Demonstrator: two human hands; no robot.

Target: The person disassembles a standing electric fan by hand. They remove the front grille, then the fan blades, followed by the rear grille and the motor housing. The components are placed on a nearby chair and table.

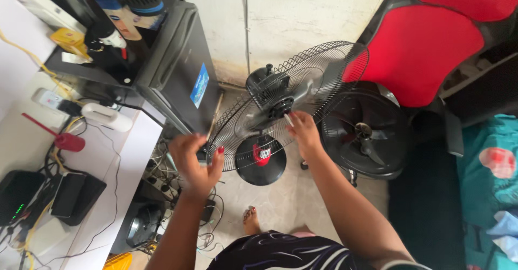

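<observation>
The right hand (305,132) reaches into the middle of the fan (280,105); its grip is pinched together at the black hub (280,108), with a small pale piece showing at the fingertips (289,120), though what that piece is cannot be told. The left hand (195,165) has its grip clamped on the left rim of the wire guard (216,140), fingers curled over the wires.

The fan stands on the floor (280,205), tilted back so its face looks up toward the camera. Its grey blades (253,120) lie behind the wire guard, the black motor housing (264,81) sits above the hub, and its round black base (261,162) with a red mark shows below the hub, seen through the wires.

Just right of the fan sits a second fan (364,135), black, low on the floor. Above and right of the fan leans a red and black chair (426,49). Just left of the fan stands a dark cabinet (181,70) with a blue sticker on its side and bottles and a brush on top. Further left of the fan is a white counter (102,156) carrying a power strip, cables and black boxes. Below the fan, a bare foot (250,219) rests on the floor, with tangled cords (162,186) to its left. Far right of the fan lies teal bedding (488,178).
</observation>
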